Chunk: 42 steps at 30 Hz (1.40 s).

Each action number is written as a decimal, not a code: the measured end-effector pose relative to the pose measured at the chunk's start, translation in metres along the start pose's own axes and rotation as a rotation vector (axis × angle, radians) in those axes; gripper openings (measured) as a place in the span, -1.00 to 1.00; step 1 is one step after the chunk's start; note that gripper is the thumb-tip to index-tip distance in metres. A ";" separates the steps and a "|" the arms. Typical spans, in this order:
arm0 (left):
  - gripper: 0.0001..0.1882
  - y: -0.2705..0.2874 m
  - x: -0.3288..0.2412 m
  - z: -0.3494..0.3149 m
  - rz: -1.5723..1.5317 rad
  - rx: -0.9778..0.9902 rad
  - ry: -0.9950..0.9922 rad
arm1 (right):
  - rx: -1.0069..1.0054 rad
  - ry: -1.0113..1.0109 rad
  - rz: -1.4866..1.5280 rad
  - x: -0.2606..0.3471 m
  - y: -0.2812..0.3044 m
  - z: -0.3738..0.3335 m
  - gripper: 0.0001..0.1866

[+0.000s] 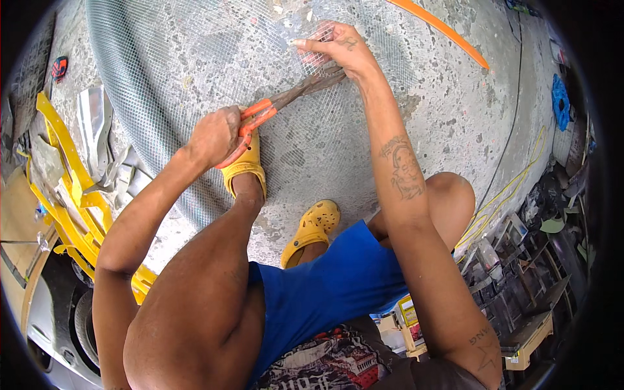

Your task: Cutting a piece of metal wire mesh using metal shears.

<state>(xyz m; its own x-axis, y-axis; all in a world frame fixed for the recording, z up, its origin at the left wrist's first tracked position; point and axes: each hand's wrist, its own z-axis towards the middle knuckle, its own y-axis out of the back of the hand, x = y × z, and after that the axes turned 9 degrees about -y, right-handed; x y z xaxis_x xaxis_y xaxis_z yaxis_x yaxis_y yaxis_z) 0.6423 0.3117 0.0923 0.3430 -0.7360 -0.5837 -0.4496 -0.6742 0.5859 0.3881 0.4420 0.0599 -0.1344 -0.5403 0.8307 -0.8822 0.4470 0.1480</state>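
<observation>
My left hand [216, 133] is wrapped round the orange handles of a pair of tin snips [300, 91]. Their dark blades point up and to the right, lying against a sheet of wire mesh [312, 143] on the floor. Up by the blade tips, my right hand [341, 49] pinches the mesh between thumb and fingers and lifts it a little. Part of the fingers shows through the wire. At the left the mesh curls into a thick roll [123, 71]. A foot in a yellow clog [250, 159] is by the snips' handles.
A second yellow clog [315, 224] stands nearer me. An orange strip [448, 36] lies at the far right. Yellow metal parts [71, 175] and bent silver pieces [96, 127] are heaped on the left. Clutter and a yellow cord [520, 188] line the right side.
</observation>
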 end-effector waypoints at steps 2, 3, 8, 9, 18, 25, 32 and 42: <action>-0.67 -0.005 0.002 -0.006 -0.027 -0.107 -0.094 | -0.011 -0.020 -0.010 -0.001 0.001 -0.001 -0.75; -0.67 -0.008 0.001 -0.006 -0.027 -0.108 -0.097 | -0.013 -0.020 -0.012 -0.002 0.001 0.000 -0.75; -0.63 -0.011 -0.003 -0.002 0.033 -0.183 -0.225 | -0.028 0.003 0.042 -0.010 0.001 0.005 -0.73; -0.63 -0.010 -0.004 -0.001 0.034 -0.184 -0.224 | -0.028 0.005 0.042 -0.011 0.000 0.006 -0.73; -0.61 -0.002 -0.013 0.006 -0.004 0.006 0.028 | -0.036 -0.024 0.125 -0.015 0.003 0.003 -0.74; -0.61 -0.010 -0.022 -0.002 0.082 -0.158 -0.161 | -0.130 -0.003 0.213 -0.028 0.007 0.006 -0.79; -0.66 -0.033 -0.022 -0.019 -0.094 -0.054 -0.034 | -0.132 -0.033 0.328 -0.021 0.001 0.000 -0.69; -0.57 -0.042 -0.026 -0.006 -0.062 -0.071 -0.169 | -0.168 -0.024 0.030 -0.020 0.003 0.004 -0.76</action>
<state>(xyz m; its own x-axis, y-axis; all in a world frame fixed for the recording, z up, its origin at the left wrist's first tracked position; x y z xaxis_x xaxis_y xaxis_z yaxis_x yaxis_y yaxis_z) 0.6573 0.3588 0.0865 0.2226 -0.6760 -0.7025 -0.3705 -0.7252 0.5804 0.3867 0.4513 0.0420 -0.1719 -0.5408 0.8234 -0.7902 0.5748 0.2126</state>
